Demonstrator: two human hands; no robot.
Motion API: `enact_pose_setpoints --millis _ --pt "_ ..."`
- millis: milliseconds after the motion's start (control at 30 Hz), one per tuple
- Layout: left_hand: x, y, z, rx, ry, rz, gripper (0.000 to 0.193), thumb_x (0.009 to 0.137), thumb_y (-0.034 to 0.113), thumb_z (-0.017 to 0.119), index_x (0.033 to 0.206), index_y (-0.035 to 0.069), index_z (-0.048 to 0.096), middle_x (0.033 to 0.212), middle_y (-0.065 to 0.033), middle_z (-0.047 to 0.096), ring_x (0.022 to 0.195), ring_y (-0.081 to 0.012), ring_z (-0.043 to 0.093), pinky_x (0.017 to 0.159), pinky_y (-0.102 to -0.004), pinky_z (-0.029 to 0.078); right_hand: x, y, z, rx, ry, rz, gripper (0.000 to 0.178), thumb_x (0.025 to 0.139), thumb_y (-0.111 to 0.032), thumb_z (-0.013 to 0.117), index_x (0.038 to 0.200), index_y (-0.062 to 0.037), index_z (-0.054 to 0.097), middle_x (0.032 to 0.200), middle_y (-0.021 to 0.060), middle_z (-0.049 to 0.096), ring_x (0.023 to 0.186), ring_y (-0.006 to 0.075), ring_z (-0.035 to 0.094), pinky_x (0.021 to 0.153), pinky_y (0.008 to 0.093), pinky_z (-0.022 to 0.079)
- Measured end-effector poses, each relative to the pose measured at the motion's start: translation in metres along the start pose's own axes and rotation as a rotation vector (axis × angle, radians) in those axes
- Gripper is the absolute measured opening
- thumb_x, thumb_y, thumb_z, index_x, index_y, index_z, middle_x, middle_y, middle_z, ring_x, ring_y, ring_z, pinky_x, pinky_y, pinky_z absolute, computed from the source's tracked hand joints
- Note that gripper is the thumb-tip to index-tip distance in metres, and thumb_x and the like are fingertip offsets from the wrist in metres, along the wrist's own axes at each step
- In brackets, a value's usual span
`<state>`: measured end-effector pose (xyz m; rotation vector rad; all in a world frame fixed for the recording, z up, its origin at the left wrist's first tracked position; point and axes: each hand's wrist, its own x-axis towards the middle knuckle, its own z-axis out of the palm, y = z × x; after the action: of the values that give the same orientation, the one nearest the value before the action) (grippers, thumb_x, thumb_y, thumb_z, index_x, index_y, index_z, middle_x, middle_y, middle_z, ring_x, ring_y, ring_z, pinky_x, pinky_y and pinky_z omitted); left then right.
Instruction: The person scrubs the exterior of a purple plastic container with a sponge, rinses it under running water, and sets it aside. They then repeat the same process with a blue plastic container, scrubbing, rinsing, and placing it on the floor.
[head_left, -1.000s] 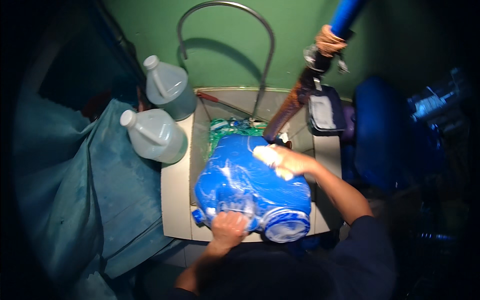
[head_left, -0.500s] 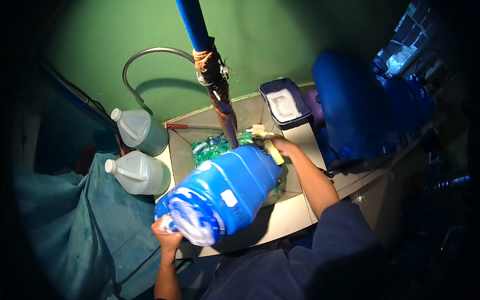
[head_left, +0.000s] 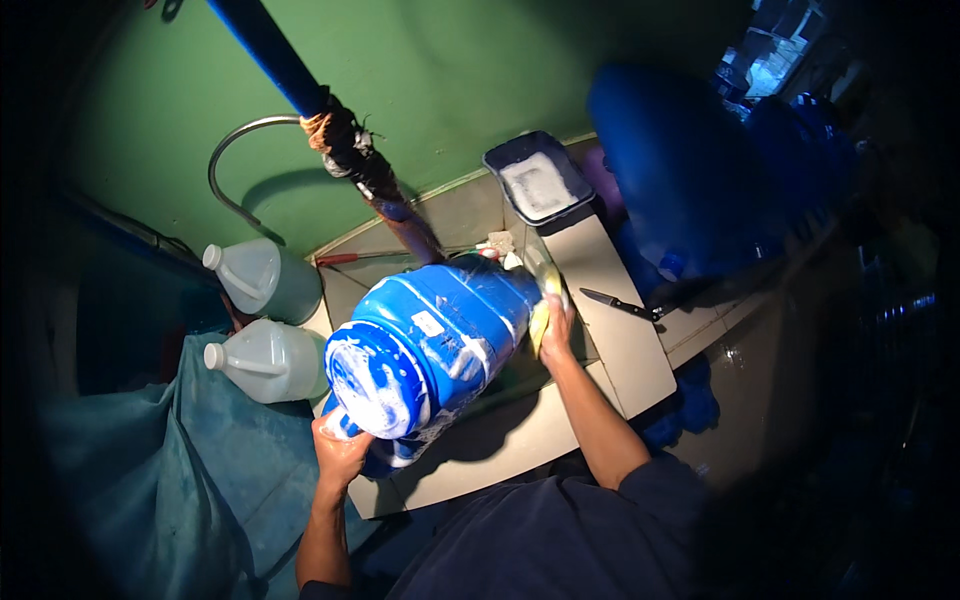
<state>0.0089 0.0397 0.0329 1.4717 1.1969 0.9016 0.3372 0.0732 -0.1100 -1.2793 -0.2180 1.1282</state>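
Observation:
A large blue plastic water jug (head_left: 455, 335), streaked with white foam, lies tilted over a tiled basin (head_left: 480, 450). Its round, foam-covered cap end points toward the lower left. My left hand (head_left: 340, 452) is wrapped round a foamy blue part beside that end, perhaps a spout or handle. At the opposite end, my right hand (head_left: 558, 335) presses a yellow sponge (head_left: 541, 322) to the jug's right side. The right hand's fingers are partly hidden behind the sponge. The jug covers most of the basin's inside.
Two whitish jugs (head_left: 262, 362) stand left of the basin, near a teal cloth (head_left: 225, 445). A dark tub of suds (head_left: 540, 180) sits at the back corner. On the right ledge lies a knife (head_left: 618, 303). A blue pipe (head_left: 270, 55) slants down; large blue containers (head_left: 680, 170) stand right.
My right hand and the sponge have moved from the jug's far end down along its right side. The jug has turned slightly; my left hand keeps its grip. The view has shifted.

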Motion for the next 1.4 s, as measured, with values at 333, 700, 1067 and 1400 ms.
enact_pose_setpoints --millis 333,700,1067,1400 --pt "0.092 -0.08 0.062 0.849 0.07 -0.028 0.036 0.068 0.033 0.075 0.09 0.006 0.074 0.08 -0.0199 0.071 0.076 -0.0418 0.068 0.072 -0.0496 0.055 0.1 -0.083 0.044 -0.392 0.019 -0.471 0.057 0.093 -0.045 0.064 0.132 -0.0049 0.053 0.107 0.0106 0.061 0.101 0.0206 0.059 0.086 0.0363 0.048" --pt "0.136 -0.133 0.091 0.79 0.237 0.203 0.053 0.091 0.033 0.061 0.137 0.007 0.053 0.141 -0.0183 0.051 0.142 -0.0409 0.033 0.116 -0.0688 0.011 0.092 -0.018 0.06 -1.361 -0.477 -0.709 0.115 0.069 -0.063 0.078 0.155 -0.0059 0.026 0.147 0.0252 0.043 0.134 0.0414 0.045 0.111 0.0474 0.038" --pt "0.142 -0.183 0.036 0.83 -0.097 -0.123 0.024 0.089 0.016 0.06 0.108 0.003 0.063 0.112 -0.0238 0.065 0.105 -0.0374 0.063 0.09 -0.046 0.052 0.039 0.081 0.189 -1.011 -0.959 -0.427 0.051 0.094 -0.05 0.056 0.115 -0.0041 0.061 0.124 0.0192 0.064 0.119 0.0375 0.059 0.1 0.0458 0.045" --pt "0.109 -0.143 0.048 0.516 0.02 0.392 0.042 0.099 0.028 0.052 0.132 0.003 0.047 0.129 -0.0253 0.048 0.113 -0.0459 0.056 0.096 -0.0524 0.047 0.042 0.032 0.125 -1.57 -0.77 -0.663 0.064 0.095 -0.067 0.043 0.125 -0.0148 0.064 0.119 0.0169 0.069 0.109 0.0365 0.066 0.091 0.0458 0.052"
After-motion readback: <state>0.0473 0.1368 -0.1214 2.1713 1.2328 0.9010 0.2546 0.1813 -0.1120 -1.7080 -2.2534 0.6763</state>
